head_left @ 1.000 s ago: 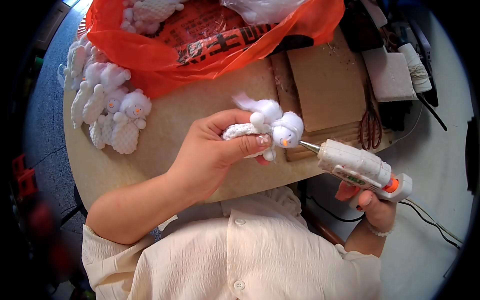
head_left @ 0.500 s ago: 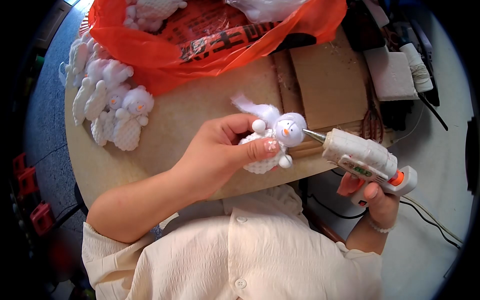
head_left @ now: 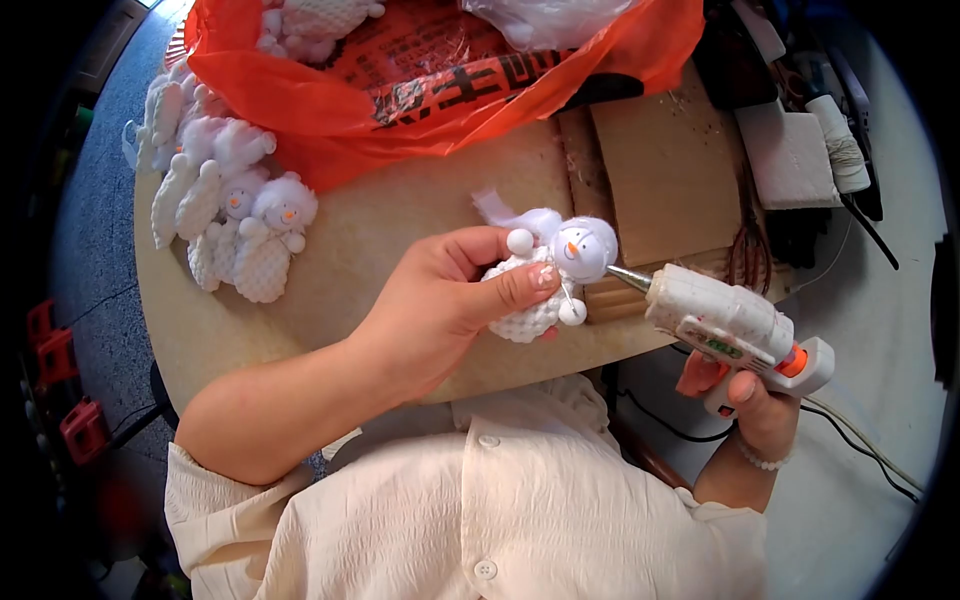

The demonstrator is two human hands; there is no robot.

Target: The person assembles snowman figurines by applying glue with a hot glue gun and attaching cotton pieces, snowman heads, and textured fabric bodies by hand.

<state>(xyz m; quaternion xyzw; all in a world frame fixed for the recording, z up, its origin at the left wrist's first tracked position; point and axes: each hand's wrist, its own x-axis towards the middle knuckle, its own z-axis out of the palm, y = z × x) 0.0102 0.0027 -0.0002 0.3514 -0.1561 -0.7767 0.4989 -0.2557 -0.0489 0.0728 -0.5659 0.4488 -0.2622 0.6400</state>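
Note:
A white snowman doll (head_left: pixel 582 250) with an orange nose and a pale ribbon is pinched between the thumb and fingers of my left hand (head_left: pixel 450 290), its face turned up. My right hand (head_left: pixel 765 415) grips a white glue gun (head_left: pixel 722 315) by its handle. The gun's metal tip points left and meets the lower right side of the doll's head, at or very near its surface. Part of the doll's knitted body is covered by my left thumb.
Several white snowman dolls (head_left: pixel 265 235) lie at the table's left. A red plastic bag (head_left: pixel 440 130) holding white pieces spans the back. Cardboard (head_left: pixel 665 180), scissors (head_left: pixel 748 262), a white block (head_left: pixel 790 160) and a thread spool (head_left: pixel 838 145) are right. Cords hang below the gun.
The doll has turned so its face and body show more fully, and it has shifted slightly right. The glue gun has moved a little right and down, its tip staying by the head.

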